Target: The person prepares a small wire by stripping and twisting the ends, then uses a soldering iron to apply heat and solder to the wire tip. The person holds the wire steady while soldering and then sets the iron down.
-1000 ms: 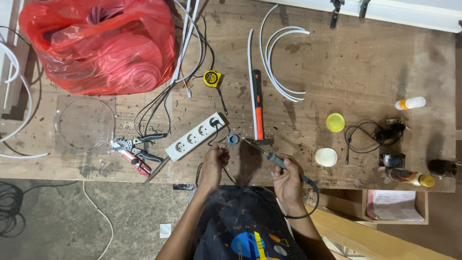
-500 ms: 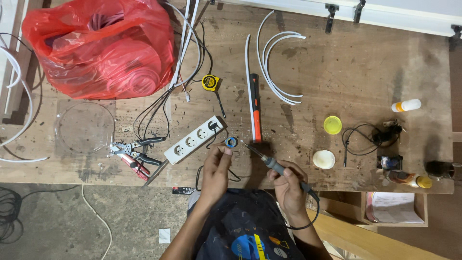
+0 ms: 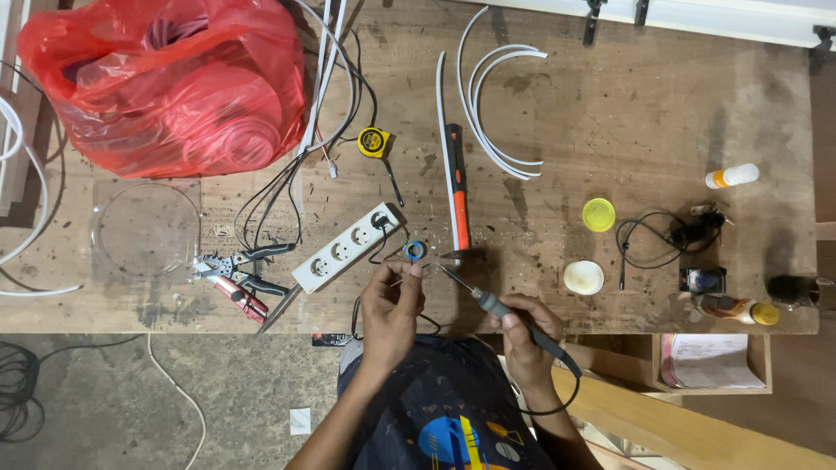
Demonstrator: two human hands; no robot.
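My right hand grips a soldering iron by its dark handle, with the tip pointing up-left toward my left hand. My left hand pinches a thin wire or small part at its fingertips, just below a small blue ring-shaped piece on the wooden workbench. The iron's tip ends a short way right of my left fingertips. A white power strip lies just left of that, with a black plug in its end socket.
An orange-handled hammer lies upright beside a white strip. Pliers and cutters sit left, under a red plastic bag. A yellow tape measure, curved white trunking, yellow and white lids, bottles and a black adapter lie around.
My left hand has risen toward the blue ring piece on the bench. The soldering iron has tilted and its tip now sits closer to my left fingertips.
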